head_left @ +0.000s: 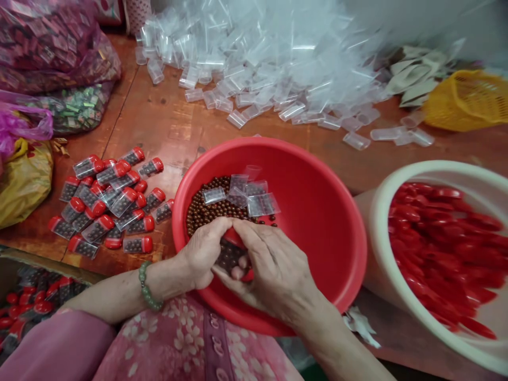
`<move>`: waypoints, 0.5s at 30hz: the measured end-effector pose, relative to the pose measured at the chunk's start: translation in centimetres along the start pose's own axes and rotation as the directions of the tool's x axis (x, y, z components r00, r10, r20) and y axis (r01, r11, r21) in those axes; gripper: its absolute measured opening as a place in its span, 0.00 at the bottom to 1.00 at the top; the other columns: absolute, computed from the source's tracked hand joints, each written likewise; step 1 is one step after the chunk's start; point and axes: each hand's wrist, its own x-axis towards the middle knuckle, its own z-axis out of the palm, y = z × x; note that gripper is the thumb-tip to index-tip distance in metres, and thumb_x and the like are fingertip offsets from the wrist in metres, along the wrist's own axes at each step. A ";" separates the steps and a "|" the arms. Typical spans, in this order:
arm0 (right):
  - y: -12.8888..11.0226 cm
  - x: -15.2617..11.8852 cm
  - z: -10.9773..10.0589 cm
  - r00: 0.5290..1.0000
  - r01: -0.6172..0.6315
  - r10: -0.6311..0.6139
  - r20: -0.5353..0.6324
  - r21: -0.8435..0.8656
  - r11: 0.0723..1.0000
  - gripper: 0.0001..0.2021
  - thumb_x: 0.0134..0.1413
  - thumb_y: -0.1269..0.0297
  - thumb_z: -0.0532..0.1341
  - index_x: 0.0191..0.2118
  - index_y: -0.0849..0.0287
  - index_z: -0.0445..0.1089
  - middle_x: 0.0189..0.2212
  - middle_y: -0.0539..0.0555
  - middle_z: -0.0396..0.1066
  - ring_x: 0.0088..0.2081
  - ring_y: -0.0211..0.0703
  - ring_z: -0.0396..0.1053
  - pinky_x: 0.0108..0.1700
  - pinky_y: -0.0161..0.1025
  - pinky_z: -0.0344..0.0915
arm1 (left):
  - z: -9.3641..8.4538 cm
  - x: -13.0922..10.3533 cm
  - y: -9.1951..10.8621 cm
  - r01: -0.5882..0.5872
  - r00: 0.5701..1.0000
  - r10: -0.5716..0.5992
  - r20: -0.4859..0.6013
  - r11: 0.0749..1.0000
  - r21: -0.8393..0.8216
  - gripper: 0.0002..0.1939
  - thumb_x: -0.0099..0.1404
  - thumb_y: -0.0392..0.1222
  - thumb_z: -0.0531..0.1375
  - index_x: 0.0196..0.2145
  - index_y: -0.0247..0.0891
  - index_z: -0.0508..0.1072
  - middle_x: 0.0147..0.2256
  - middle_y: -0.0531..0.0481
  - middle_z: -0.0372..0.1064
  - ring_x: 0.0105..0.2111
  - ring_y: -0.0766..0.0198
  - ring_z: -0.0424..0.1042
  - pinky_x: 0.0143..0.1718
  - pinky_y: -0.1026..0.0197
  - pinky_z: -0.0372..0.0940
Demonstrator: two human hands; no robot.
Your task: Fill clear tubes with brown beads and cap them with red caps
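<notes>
My left hand (202, 251) and my right hand (273, 264) are closed together around a clear plastic container (229, 256) filled with dark brown balls. A red cap shows at its top, partly under my fingers. They hold it over the near side of a red basin (317, 227). Small shiny brown balls (204, 211) lie at the basin's left side, with several clear plastic containers (262, 203) on and beside them. Left of the basin, a pile of filled containers with red caps (99, 227) lies on the wooden table (166, 116).
A white bucket (381, 211) of red caps (444, 254) stands at the right. Clear containers (254, 79) are heaped at the back, near a yellow basket (464, 103). Filled plastic bags (51, 47) sit at the back left. More red-capped containers (39, 296) lie in a box below left.
</notes>
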 end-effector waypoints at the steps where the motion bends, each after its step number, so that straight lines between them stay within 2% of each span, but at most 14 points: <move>1: 0.0 0.0 -0.1 1.000 -0.006 0.006 0.023 0.004 1.000 0.29 0.55 0.57 0.58 0.56 0.76 0.58 0.43 0.70 0.73 0.45 0.54 0.71 0.46 0.47 0.70 | 0.0 0.0 0.0 0.008 1.000 -0.008 0.003 1.000 -0.022 0.20 0.66 0.47 0.46 0.27 0.32 0.70 0.15 0.52 0.64 0.11 0.69 0.62 0.12 0.68 0.58; 3: 0.1 -0.1 -0.3 0.998 -0.022 0.021 0.053 0.016 1.000 0.31 0.56 0.56 0.58 0.58 0.76 0.56 0.44 0.71 0.72 0.46 0.54 0.70 0.46 0.47 0.70 | 0.0 0.1 0.1 0.039 0.999 -0.038 0.014 0.998 -0.050 0.25 0.67 0.56 0.45 0.27 0.33 0.69 0.15 0.52 0.64 0.11 0.69 0.63 0.13 0.68 0.59; 5: 0.1 -0.3 -0.4 0.997 -0.038 0.035 0.071 0.035 0.999 0.33 0.57 0.54 0.59 0.60 0.76 0.54 0.46 0.71 0.70 0.48 0.55 0.70 0.46 0.48 0.69 | -0.1 0.1 0.1 0.061 0.998 -0.060 0.031 0.998 -0.033 0.30 0.64 0.65 0.47 0.26 0.33 0.68 0.15 0.52 0.64 0.11 0.69 0.63 0.12 0.69 0.59; 7: 0.0 -0.4 -0.4 0.996 -0.051 0.046 0.079 0.057 0.997 0.35 0.56 0.52 0.59 0.60 0.76 0.53 0.47 0.72 0.69 0.48 0.56 0.69 0.47 0.49 0.69 | -0.2 0.0 0.0 0.064 0.996 -0.064 0.053 0.998 0.002 0.31 0.60 0.69 0.51 0.25 0.33 0.68 0.16 0.52 0.64 0.12 0.69 0.63 0.12 0.69 0.58; 10: 0.0 -0.5 -0.3 0.998 -0.035 0.032 0.060 0.053 0.998 0.34 0.56 0.53 0.58 0.59 0.77 0.54 0.47 0.73 0.68 0.48 0.57 0.68 0.47 0.49 0.69 | -0.3 0.0 -0.1 0.054 0.997 -0.055 0.047 0.998 0.009 0.29 0.61 0.66 0.52 0.24 0.34 0.68 0.15 0.53 0.63 0.12 0.69 0.63 0.11 0.69 0.58; 13: 0.0 -0.6 -0.1 0.999 0.006 -0.007 0.039 0.024 1.000 0.31 0.55 0.60 0.58 0.58 0.79 0.56 0.44 0.72 0.69 0.46 0.57 0.68 0.46 0.50 0.69 | -0.3 -0.1 -0.2 0.011 0.999 -0.012 0.033 1.000 0.025 0.24 0.64 0.58 0.49 0.23 0.34 0.67 0.14 0.54 0.62 0.11 0.70 0.61 0.11 0.69 0.56; 15: -0.2 -0.7 0.0 0.999 0.038 -0.038 0.002 0.018 0.999 0.30 0.53 0.63 0.58 0.57 0.80 0.56 0.43 0.72 0.69 0.46 0.57 0.68 0.45 0.50 0.69 | -0.2 -0.3 -0.4 -0.029 0.998 0.026 0.059 0.998 0.048 0.21 0.63 0.53 0.50 0.22 0.35 0.65 0.13 0.55 0.61 0.10 0.71 0.59 0.11 0.70 0.54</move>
